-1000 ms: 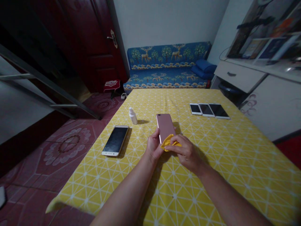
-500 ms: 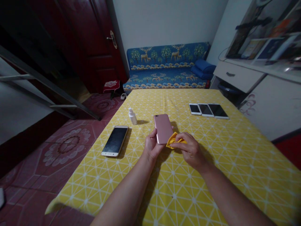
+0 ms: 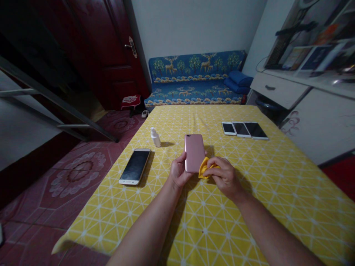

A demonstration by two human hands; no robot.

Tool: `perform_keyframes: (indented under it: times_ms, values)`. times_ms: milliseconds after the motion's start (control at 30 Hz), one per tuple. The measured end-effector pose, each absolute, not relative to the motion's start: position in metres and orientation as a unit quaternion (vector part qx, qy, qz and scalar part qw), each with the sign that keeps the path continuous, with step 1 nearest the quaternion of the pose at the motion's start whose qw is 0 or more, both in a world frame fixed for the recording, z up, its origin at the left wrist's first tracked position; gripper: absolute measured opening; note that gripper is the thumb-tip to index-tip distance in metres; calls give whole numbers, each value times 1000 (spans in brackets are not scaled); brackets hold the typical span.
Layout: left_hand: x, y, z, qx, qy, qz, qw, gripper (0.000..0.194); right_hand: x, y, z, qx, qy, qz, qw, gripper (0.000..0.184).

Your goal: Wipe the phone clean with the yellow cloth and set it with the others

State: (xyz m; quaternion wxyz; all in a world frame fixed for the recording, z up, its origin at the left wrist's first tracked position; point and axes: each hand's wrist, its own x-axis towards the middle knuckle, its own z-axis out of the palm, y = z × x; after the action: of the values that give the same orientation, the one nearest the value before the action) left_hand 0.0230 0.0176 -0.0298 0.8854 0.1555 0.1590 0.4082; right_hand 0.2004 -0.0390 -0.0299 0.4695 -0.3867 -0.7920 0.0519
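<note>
My left hand (image 3: 179, 170) holds a rose-gold smartphone (image 3: 194, 153) upright by its lower edge, with its back facing me. My right hand (image 3: 224, 176) pinches a yellow microfibre cloth (image 3: 204, 169) against the phone's lower right edge. Both hands are just above the yellow patterned tablecloth (image 3: 222, 229). To their left, a gold-framed smartphone (image 3: 135, 167) lies face up on the table. A small white spray bottle (image 3: 155, 137) stands beyond it.
Three smartphones (image 3: 243, 130) lie face up in a row at the table's far right. Past the table stand a blue patterned sofa (image 3: 194, 85) and a dark red door (image 3: 111, 55). A white cabinet (image 3: 277, 87) is on the right, and red patterned floor tiles (image 3: 77, 173) lie to the left.
The rose-gold phone has turned from leaning left to nearly upright. The cloth and my right hand have shifted up and right along its edge.
</note>
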Motion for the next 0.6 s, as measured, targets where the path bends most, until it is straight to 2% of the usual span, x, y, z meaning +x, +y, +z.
perform_keyframes:
  times_ms: [267,400,600]
  values:
    - [23,17,-33,151,189,393,887,54,201,-39,-27,-397,-791,39,463,30]
    - [25,13,-37,153,220,382,884,49,205,-34,-33,-428,-753,41,498,30]
    - [29,9,-41,155,170,348,909,52,213,-29,-38,-461,-708,44,533,34]
